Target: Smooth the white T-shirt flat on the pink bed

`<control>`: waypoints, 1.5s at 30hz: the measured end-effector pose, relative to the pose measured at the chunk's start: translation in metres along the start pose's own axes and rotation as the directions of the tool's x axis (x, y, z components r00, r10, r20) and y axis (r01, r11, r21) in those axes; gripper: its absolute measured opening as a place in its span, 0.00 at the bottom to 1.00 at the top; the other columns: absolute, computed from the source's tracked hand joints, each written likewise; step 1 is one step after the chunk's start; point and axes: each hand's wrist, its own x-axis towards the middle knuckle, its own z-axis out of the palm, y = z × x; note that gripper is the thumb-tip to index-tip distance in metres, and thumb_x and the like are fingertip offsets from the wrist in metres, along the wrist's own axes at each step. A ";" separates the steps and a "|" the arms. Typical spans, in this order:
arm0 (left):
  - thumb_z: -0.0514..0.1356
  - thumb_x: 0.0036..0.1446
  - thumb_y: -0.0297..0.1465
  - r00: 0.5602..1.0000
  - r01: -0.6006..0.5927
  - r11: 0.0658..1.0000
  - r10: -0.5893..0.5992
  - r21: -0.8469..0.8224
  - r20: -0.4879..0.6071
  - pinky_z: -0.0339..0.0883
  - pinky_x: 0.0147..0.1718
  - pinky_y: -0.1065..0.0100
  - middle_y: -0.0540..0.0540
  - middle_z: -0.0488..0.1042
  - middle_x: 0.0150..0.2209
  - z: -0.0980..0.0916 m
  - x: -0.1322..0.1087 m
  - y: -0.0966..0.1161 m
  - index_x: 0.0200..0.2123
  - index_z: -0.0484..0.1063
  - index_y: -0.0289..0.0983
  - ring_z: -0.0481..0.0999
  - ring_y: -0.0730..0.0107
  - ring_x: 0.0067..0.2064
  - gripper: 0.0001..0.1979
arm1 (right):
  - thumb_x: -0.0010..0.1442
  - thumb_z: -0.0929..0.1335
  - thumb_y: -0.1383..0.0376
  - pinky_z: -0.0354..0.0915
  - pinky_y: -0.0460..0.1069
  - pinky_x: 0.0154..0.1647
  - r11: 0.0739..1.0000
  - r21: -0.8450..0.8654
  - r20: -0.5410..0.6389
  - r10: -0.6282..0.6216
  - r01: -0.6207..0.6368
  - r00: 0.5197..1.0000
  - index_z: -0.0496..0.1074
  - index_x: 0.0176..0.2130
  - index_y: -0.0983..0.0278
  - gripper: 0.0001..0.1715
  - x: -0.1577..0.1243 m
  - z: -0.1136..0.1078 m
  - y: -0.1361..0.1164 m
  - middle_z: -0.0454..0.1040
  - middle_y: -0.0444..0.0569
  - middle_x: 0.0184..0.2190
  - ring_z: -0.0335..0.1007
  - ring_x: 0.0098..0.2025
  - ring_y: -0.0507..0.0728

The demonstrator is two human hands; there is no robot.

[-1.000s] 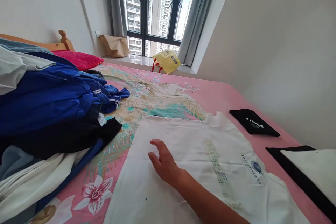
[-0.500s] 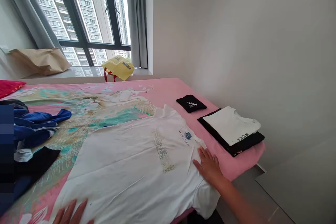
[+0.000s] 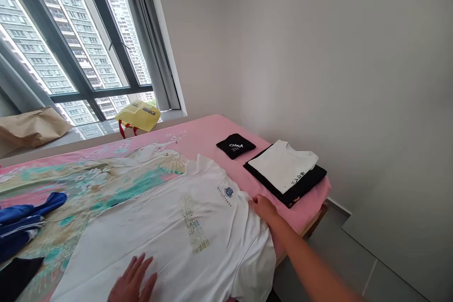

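A white T-shirt (image 3: 152,226) is spread out on the bed, with a small blue emblem and a patterned printed strip on its front. My right hand (image 3: 264,208) has its fingers curled on the shirt's edge by the neck, pinching the cloth. Over the lower part of the shirt is my left hand (image 3: 131,281), its fingers stretched out and holding nothing. Whether its palm touches the fabric I cannot tell. Creases run across the shirt near my right hand, and one sleeve hangs toward the bed's near edge.
Beyond the shirt, a folded black garment (image 3: 236,146) lies near a stack topped by a folded white shirt (image 3: 281,165). Blue clothing (image 3: 24,222) and a black garment (image 3: 21,273) are at left. A yellow bag (image 3: 138,115) and brown paper bag (image 3: 35,127) rest on the windowsill.
My right hand has gone from lying spread on the shirt to pinching its edge near the neck. My left hand has moved farther in over the shirt. The view has turned right.
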 end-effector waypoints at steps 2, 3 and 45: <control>0.44 0.57 0.43 0.991 -0.130 0.990 0.132 -0.057 0.035 0.56 0.57 0.55 0.48 0.61 0.60 0.002 0.034 0.065 0.53 0.67 0.42 0.56 0.62 0.62 0.25 | 0.59 0.60 0.56 0.55 0.47 0.31 1.000 0.014 0.009 -0.006 0.006 1.000 0.70 0.34 0.63 0.16 0.003 0.001 0.005 0.74 0.49 0.32 0.68 0.34 0.55; 0.43 0.59 0.41 0.980 -0.183 0.979 0.189 -0.085 0.062 0.53 0.58 0.54 0.49 0.59 0.61 0.002 0.051 0.097 0.55 0.64 0.43 0.54 0.64 0.63 0.24 | 0.60 0.58 0.57 0.54 0.46 0.31 1.000 0.021 0.005 -0.013 0.013 1.000 0.70 0.34 0.63 0.17 0.003 0.001 0.008 0.74 0.49 0.32 0.68 0.34 0.54; 0.43 0.59 0.47 0.953 -0.298 0.951 0.301 -0.087 0.024 0.31 0.60 0.45 0.46 0.46 0.65 0.074 0.152 0.242 0.62 0.50 0.42 0.43 0.58 0.66 0.30 | 0.50 0.64 0.57 0.54 0.44 0.23 0.821 0.541 0.286 0.027 -0.185 0.958 0.65 0.27 0.65 0.13 -0.051 -0.001 0.053 0.64 0.40 0.19 0.58 0.21 0.49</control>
